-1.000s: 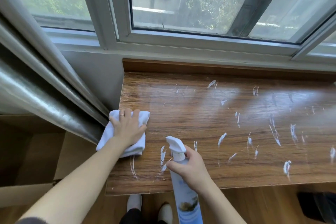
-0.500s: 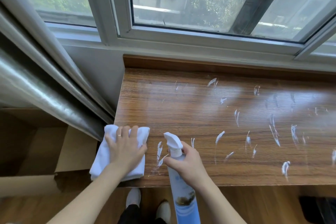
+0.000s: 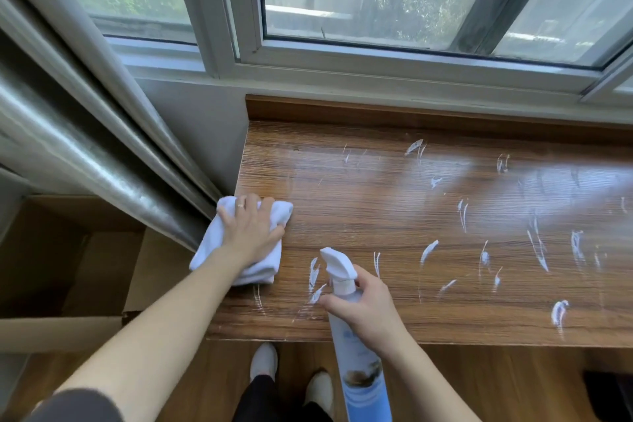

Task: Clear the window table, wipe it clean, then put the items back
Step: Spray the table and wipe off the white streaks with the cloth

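The tabletop [image 3: 394, 216] below the window carries white foam streaks [image 3: 537, 250]. At its left edge the left hand [image 3: 251, 229] presses flat on a white cloth [image 3: 219, 240]. The right hand [image 3: 368, 310] grips a spray bottle [image 3: 363, 373] at the near edge.

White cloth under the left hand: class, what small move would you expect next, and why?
Probably a sweep to the right. The left hand presses the white cloth at the table's left end, while white foam streaks cover the wood to its right. The right hand only holds the spray bottle.
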`<action>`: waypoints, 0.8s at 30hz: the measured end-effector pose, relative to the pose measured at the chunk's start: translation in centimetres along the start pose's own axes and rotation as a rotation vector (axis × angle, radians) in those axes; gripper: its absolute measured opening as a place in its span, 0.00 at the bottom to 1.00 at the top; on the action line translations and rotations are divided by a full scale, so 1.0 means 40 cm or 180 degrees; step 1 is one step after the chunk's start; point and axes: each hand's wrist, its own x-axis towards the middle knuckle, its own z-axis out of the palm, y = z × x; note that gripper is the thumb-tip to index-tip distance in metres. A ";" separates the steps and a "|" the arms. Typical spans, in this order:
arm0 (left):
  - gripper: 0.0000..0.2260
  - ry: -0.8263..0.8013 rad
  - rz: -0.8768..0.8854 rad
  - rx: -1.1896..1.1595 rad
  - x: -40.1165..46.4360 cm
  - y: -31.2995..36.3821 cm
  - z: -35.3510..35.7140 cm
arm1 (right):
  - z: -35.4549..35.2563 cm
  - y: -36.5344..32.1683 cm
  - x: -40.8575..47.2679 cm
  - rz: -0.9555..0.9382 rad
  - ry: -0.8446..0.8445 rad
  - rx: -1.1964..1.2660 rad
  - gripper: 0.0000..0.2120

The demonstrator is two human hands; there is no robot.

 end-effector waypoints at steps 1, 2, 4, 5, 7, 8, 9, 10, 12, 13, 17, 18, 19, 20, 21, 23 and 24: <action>0.23 -0.0111 0.0000 0.0053 0.026 -0.001 -0.011 | -0.003 0.003 -0.008 -0.0011 -0.0006 0.0004 0.12; 0.22 -0.0152 0.0014 0.0090 0.049 0.000 -0.020 | -0.007 0.005 -0.016 -0.0023 -0.0017 0.0010 0.13; 0.22 -0.0216 0.0018 0.0136 0.077 0.007 -0.033 | -0.011 0.007 -0.029 -0.0014 -0.0016 0.0008 0.13; 0.21 -0.0230 -0.0008 0.0162 0.080 0.013 -0.037 | -0.013 0.009 -0.033 0.0000 -0.0005 -0.0001 0.11; 0.21 -0.0167 -0.0080 0.0163 0.065 0.025 -0.041 | -0.013 0.014 -0.039 0.0018 0.0019 -0.0009 0.08; 0.20 -0.0105 -0.0097 0.0128 0.048 0.031 -0.041 | -0.013 0.015 -0.042 0.0011 0.0014 -0.0016 0.08; 0.20 -0.0047 -0.0092 0.0079 0.026 0.034 -0.037 | -0.012 0.015 -0.044 0.0006 0.0008 -0.0028 0.08; 0.19 0.0007 -0.0074 0.0031 0.000 0.036 -0.030 | -0.011 0.013 -0.045 -0.0010 -0.0003 -0.0041 0.09; 0.20 0.0158 -0.0032 -0.0046 -0.066 0.034 -0.011 | -0.008 0.009 -0.045 -0.0065 -0.0037 -0.0069 0.11; 0.21 0.0263 -0.0007 -0.0078 -0.104 0.030 -0.001 | -0.007 0.006 -0.043 -0.0091 -0.0046 -0.0085 0.11; 0.21 0.0674 0.0118 -0.0079 -0.238 0.020 0.053 | -0.001 0.000 -0.031 -0.0101 -0.0076 -0.0104 0.11; 0.20 0.0743 0.0113 -0.0071 -0.256 0.019 0.060 | 0.000 0.002 -0.028 -0.0077 -0.0084 -0.0102 0.10; 0.20 0.0795 0.0103 -0.0064 -0.263 0.017 0.065 | 0.002 0.004 -0.024 -0.0054 -0.0088 -0.0110 0.10; 0.20 0.0842 0.0091 -0.0051 -0.263 0.016 0.068 | 0.003 0.005 -0.020 -0.0035 -0.0097 -0.0123 0.09; 0.20 0.0875 0.0082 -0.0037 -0.257 0.015 0.070 | 0.004 0.006 -0.017 -0.0026 -0.0111 -0.0136 0.09; 0.20 0.0931 0.0101 -0.0034 -0.240 0.014 0.071 | 0.006 0.008 -0.011 -0.0010 -0.0154 -0.0136 0.10; 0.19 0.0961 0.0124 -0.0038 -0.232 0.014 0.072 | 0.006 0.009 -0.010 0.0008 -0.0171 -0.0118 0.10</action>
